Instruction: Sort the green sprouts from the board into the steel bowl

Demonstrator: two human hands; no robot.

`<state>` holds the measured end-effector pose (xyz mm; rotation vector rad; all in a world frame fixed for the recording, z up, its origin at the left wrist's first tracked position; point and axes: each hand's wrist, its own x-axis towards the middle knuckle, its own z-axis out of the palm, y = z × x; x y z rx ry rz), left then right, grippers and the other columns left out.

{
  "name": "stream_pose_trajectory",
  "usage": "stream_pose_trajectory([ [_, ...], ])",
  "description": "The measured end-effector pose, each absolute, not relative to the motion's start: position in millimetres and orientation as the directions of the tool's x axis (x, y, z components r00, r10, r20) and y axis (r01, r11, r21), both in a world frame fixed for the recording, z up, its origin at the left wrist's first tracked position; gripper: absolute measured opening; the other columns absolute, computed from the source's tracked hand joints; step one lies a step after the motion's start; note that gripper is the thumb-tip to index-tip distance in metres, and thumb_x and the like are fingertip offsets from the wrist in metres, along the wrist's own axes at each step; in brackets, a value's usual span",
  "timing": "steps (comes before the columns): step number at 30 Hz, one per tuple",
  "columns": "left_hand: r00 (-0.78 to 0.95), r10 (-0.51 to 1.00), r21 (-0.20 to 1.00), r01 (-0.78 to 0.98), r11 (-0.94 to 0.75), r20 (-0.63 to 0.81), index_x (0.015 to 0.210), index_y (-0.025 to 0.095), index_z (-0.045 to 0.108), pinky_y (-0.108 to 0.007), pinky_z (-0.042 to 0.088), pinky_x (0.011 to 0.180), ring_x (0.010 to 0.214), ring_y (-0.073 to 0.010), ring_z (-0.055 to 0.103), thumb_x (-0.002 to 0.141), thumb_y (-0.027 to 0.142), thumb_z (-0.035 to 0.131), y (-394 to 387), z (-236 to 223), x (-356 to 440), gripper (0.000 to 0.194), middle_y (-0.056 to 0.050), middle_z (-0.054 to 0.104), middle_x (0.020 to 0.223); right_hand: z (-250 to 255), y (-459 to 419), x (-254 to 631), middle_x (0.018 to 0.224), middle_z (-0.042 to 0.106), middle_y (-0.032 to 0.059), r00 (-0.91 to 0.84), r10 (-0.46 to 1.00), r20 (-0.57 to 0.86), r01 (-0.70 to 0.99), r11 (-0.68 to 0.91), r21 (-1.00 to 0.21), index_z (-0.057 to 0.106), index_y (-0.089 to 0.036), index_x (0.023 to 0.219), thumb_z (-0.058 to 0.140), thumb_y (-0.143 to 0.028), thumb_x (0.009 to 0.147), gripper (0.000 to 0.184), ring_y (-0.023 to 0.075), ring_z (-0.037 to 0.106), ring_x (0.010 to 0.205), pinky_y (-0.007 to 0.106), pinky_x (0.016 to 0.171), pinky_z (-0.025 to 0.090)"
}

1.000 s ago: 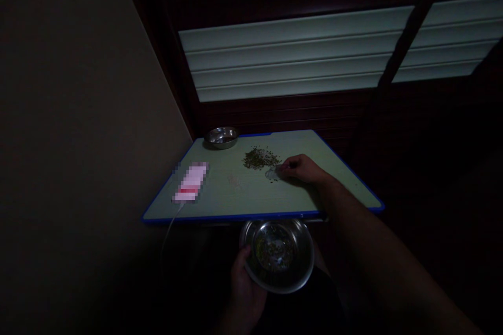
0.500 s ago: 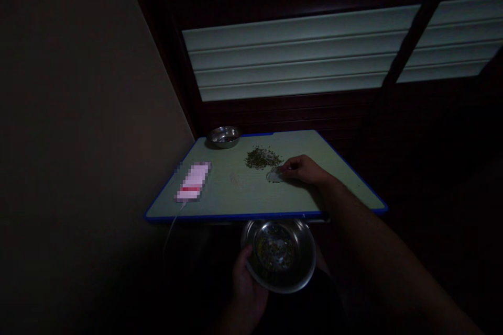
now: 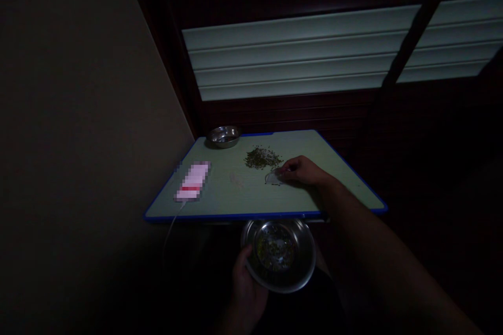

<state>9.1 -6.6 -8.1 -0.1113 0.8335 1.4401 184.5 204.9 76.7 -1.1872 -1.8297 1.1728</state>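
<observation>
Right hand: the right hand (image 3: 302, 169) is over the table (image 3: 212, 204), its thumb and fingertips nearly closed together on a thin, see-through piece (image 3: 272, 177).
See-through piece: it is at the board's surface, just on the near side of the pile of small dark grains (image 3: 260, 158); a few grains lie close to its edge (what it is made of, I cannot tell).
Left hand: the left hand (image 3: 249, 290) grips the large metal bowl (image 3: 305, 259), thumb over the rim; its other fingers are hidden.
Large bowl: it is tilted, below the near edge of the table, with greenish bits inside.
Far left corner: a smaller metal bowl (image 3: 224, 143) stands there.
Left side: a pixelated bright object (image 3: 193, 180) lies with a white cable (image 3: 172, 226).
</observation>
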Motion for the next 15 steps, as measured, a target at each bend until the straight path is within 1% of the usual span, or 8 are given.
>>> stream_pose_trajectory([
  [8, -0.079, 0.824, 0.401, -0.897, 0.187, -0.562, 0.088, 0.014, 0.073, -0.037, 0.053, 0.080, 0.083, -0.0234, 0.070, 0.079, 0.027, 0.060, -7.1, -10.7, 8.5, 0.020, -0.010, 0.077, 0.087, 81.2, 201.1, 185.4, 0.064, 0.065, 0.0028, -0.378, 0.926, 0.007, 0.370, 0.158, -0.915, 0.071, -0.011, 0.072, 0.077, -0.032, 0.054, 0.028, 0.0101, 0.050, 0.054, 0.025, 0.052, 0.038],
  [12, -0.081, 0.821, 0.405, -0.894, 0.191, -0.565, 0.087, 0.014, 0.073, -0.038, 0.053, 0.080, 0.081, -0.0230, 0.070, 0.080, 0.027, 0.058, -7.6, -11.2, 8.2, 0.021, -0.010, 0.077, 0.086, 80.0, 202.9, 185.8, 0.065, 0.065, 0.0031, -0.394, 0.919, 0.006, 0.345, 0.154, -0.926, 0.071, -0.011, 0.073, 0.078, -0.033, 0.053, 0.030, 0.0108, 0.052, 0.056, 0.025, 0.055, 0.040],
  [15, -0.095, 0.827, 0.414, -0.893, 0.175, -0.554, 0.087, 0.015, 0.073, -0.038, 0.053, 0.078, 0.080, -0.0232, 0.070, 0.079, 0.026, 0.060, -7.0, -12.7, 8.3, 0.020, -0.009, 0.077, 0.085, 80.2, 203.9, 187.2, 0.065, 0.065, 0.0026, -0.386, 0.922, 0.018, 0.306, 0.147, -0.941, 0.068, -0.012, 0.070, 0.079, -0.032, 0.050, 0.030, 0.0108, 0.052, 0.057, 0.025, 0.056, 0.041],
])
